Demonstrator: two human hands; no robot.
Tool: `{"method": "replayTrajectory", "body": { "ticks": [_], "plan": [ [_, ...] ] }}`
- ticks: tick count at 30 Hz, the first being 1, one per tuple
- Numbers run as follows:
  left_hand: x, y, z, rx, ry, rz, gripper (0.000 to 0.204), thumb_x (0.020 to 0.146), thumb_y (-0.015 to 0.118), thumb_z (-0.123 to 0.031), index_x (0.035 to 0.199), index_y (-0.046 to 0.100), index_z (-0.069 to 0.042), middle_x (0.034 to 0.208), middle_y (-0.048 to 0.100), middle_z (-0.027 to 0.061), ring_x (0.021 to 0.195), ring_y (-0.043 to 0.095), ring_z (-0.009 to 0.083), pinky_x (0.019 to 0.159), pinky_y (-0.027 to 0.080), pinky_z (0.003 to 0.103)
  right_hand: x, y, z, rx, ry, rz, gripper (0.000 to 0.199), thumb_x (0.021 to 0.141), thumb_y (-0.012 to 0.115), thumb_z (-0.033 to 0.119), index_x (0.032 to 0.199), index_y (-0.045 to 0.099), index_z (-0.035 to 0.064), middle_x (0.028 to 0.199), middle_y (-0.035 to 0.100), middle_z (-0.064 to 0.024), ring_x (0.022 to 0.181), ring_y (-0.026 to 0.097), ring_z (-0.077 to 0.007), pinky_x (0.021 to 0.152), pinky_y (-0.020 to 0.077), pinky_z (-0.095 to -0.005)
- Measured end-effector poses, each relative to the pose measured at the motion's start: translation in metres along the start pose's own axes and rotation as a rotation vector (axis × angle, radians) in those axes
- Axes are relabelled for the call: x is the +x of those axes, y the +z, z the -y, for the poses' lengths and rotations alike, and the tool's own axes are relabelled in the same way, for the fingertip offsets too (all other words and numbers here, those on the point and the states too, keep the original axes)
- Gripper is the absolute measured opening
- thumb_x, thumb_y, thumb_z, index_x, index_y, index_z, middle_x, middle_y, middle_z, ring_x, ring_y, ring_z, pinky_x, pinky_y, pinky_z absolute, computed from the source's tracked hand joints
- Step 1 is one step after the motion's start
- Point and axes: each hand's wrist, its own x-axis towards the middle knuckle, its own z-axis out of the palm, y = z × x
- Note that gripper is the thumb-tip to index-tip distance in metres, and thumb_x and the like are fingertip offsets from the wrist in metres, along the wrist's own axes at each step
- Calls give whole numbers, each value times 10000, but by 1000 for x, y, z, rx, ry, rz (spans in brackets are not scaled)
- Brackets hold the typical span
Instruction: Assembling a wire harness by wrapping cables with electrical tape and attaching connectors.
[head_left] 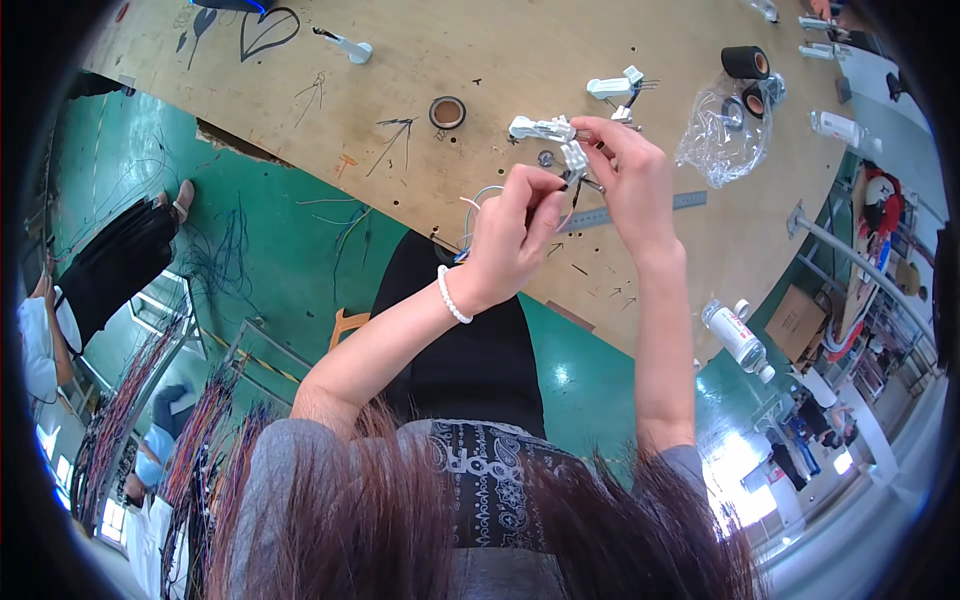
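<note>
Over the board, my two hands meet around a small white plastic connector (574,157) with thin dark and pale wires (577,196) hanging below it. My left hand (515,228), a white bead bracelet at its wrist, is closed, thumb and forefinger pinching the wires just under the connector. From the right, my right hand (632,178) is closed with its fingertips at the connector's side; the exact grip is partly hidden. Just beyond the fingertips is a longer white plastic piece (538,128); whether it is touched I cannot tell.
A steel ruler (690,200) lies right of my hands. Around them are a black tape roll (447,113), more white connectors (608,88), loose wires (392,140) and a clear plastic bag (722,150) near black rolls (745,62). A bottle (735,338) is at right.
</note>
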Motion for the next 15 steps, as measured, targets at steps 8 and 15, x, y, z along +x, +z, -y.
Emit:
{"method": "replayTrajectory", "body": {
  "ticks": [8, 15],
  "plan": [
    [7, 5, -4, -6, -49, 92, 108, 938, 606, -85, 964, 558, 8, 695, 616, 93, 568, 594, 165, 525, 457, 282, -23, -40, 31, 565, 154, 97, 324, 849, 579, -98, 1152, 636, 0, 1011, 677, -50, 850, 630, -129, 749, 525, -253],
    [13, 9, -1, 184, 11, -34, 74, 871, 647, -49, 877, 590, -3, 786, 601, 106, 685, 560, 249, 625, 455, 336, -17, -33, 11, 524, 499, -21, 213, 850, 647, -69, 1058, 653, -23, 944, 685, -35, 797, 639, -102, 709, 530, -245]
  ]
}}
